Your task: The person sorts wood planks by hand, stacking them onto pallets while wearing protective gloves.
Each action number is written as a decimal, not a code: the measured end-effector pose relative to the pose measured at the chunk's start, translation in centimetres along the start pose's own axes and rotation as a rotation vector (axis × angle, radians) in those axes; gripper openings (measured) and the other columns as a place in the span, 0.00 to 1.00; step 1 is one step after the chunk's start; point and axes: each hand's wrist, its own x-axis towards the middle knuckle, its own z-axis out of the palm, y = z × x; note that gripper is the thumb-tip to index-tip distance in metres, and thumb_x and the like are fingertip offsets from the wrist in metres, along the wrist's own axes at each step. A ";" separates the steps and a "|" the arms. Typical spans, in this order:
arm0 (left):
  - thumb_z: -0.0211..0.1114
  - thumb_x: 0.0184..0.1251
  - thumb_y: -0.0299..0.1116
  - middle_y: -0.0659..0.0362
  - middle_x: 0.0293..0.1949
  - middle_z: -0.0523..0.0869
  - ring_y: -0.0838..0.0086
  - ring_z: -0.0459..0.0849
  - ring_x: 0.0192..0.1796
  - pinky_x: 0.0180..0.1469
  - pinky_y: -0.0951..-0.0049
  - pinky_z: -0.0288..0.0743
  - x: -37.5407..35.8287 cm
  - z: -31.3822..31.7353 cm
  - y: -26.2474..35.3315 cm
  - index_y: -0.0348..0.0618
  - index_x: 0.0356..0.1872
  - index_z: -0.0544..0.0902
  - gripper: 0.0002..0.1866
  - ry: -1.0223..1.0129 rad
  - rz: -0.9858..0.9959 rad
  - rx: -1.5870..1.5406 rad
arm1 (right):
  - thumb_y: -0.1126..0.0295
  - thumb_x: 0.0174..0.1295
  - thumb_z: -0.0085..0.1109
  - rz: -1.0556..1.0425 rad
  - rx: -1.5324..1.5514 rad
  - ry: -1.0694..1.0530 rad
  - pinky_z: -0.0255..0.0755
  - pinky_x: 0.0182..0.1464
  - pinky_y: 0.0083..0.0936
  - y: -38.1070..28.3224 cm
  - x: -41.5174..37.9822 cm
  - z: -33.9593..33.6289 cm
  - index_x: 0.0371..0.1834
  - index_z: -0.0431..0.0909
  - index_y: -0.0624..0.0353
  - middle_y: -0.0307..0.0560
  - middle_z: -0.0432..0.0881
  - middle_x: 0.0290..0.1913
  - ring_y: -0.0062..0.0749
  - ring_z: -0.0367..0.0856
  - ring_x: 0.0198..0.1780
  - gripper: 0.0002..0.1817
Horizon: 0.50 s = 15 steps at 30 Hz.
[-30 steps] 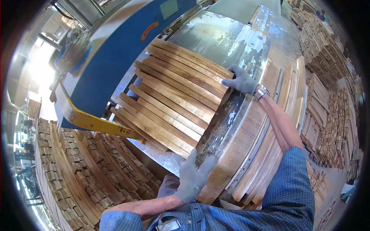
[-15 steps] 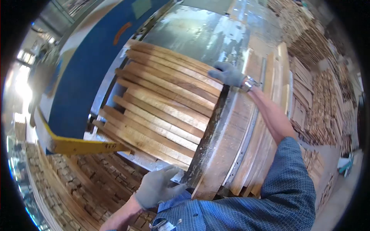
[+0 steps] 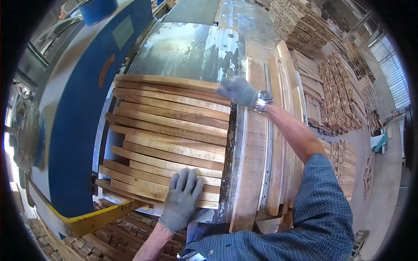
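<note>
Several wooden strips point(image 3: 174, 141) lie side by side on the metal machine bed, their left ends uneven and their right ends roughly in line. My left hand point(image 3: 180, 202), in a grey glove, rests flat over the nearest strips with its fingers stretched out. At the far side of the row, my right hand point(image 3: 238, 92), gloved too and with a watch at the wrist, has its fingers closed on the right end of the farthest wooden strip point(image 3: 170, 81). That strip sits slightly angled to the others. The underside of the right hand's grip is hidden.
A blue machine housing point(image 3: 82, 108) rises on the left, with a yellow bar point(image 3: 100, 217) at its foot. Bare metal plate point(image 3: 183, 48) extends beyond the strips. Long boards point(image 3: 275, 130) lie along the right. Stacked wood point(image 3: 344, 91) stands farther right, with more pieces at lower left.
My left hand has moved up from the near edge onto the strips and flattened. My right hand remains at the far strip's end, which now lies apart at an angle. The view has turned.
</note>
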 end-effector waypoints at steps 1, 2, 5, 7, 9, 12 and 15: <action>0.68 0.56 0.43 0.39 0.63 0.71 0.44 0.68 0.68 0.71 0.46 0.60 -0.2 0.1 0.0 0.35 0.59 0.73 0.32 0.014 0.007 -0.037 | 0.55 0.72 0.55 -0.016 -0.058 0.016 0.77 0.31 0.32 0.0 -0.7 -0.8 0.35 0.75 0.60 0.56 0.81 0.26 0.41 0.84 0.31 0.17; 0.64 0.59 0.39 0.40 0.63 0.72 0.44 0.69 0.68 0.71 0.47 0.60 -0.3 -0.1 0.0 0.36 0.60 0.73 0.28 0.017 0.005 -0.050 | 0.55 0.71 0.58 -0.044 0.044 0.078 0.77 0.36 0.42 0.8 -1.9 -1.9 0.36 0.75 0.60 0.57 0.80 0.24 0.52 0.83 0.31 0.17; 0.60 0.61 0.35 0.43 0.60 0.73 0.46 0.70 0.66 0.69 0.48 0.61 -0.1 -0.6 0.3 0.36 0.59 0.73 0.25 0.075 -0.010 -0.103 | 0.54 0.70 0.58 0.023 -0.093 0.089 0.75 0.41 0.47 4.8 -6.8 -4.1 0.36 0.75 0.61 0.59 0.80 0.27 0.57 0.81 0.34 0.18; 0.61 0.60 0.37 0.43 0.59 0.73 0.46 0.70 0.66 0.69 0.48 0.61 -0.2 -0.5 0.3 0.36 0.59 0.73 0.26 0.086 0.019 -0.083 | 0.54 0.70 0.59 0.127 -0.150 0.106 0.74 0.42 0.47 6.3 -11.5 -6.3 0.36 0.76 0.61 0.60 0.80 0.29 0.58 0.81 0.36 0.18; 0.62 0.59 0.38 0.44 0.59 0.73 0.46 0.70 0.66 0.69 0.49 0.61 -0.3 0.2 0.2 0.36 0.58 0.73 0.27 0.102 0.046 -0.068 | 0.54 0.69 0.59 0.230 -0.210 0.121 0.74 0.43 0.46 7.3 -16.5 -9.2 0.36 0.76 0.61 0.60 0.80 0.32 0.58 0.80 0.38 0.18; 0.70 0.53 0.49 0.42 0.61 0.72 0.44 0.68 0.68 0.70 0.45 0.58 -0.2 0.2 0.4 0.35 0.59 0.72 0.36 0.072 -0.003 -0.039 | 0.57 0.67 0.62 0.211 -0.246 0.154 0.72 0.44 0.45 8.2 -23.1 -12.8 0.38 0.76 0.61 0.59 0.80 0.35 0.58 0.79 0.40 0.16; 0.72 0.52 0.51 0.40 0.63 0.71 0.42 0.66 0.69 0.71 0.42 0.56 -0.3 0.0 0.5 0.34 0.61 0.71 0.40 0.056 0.010 -0.068 | 0.59 0.67 0.62 0.275 -0.214 0.209 0.72 0.44 0.44 6.9 -28.7 -15.8 0.39 0.77 0.61 0.58 0.80 0.35 0.57 0.78 0.40 0.15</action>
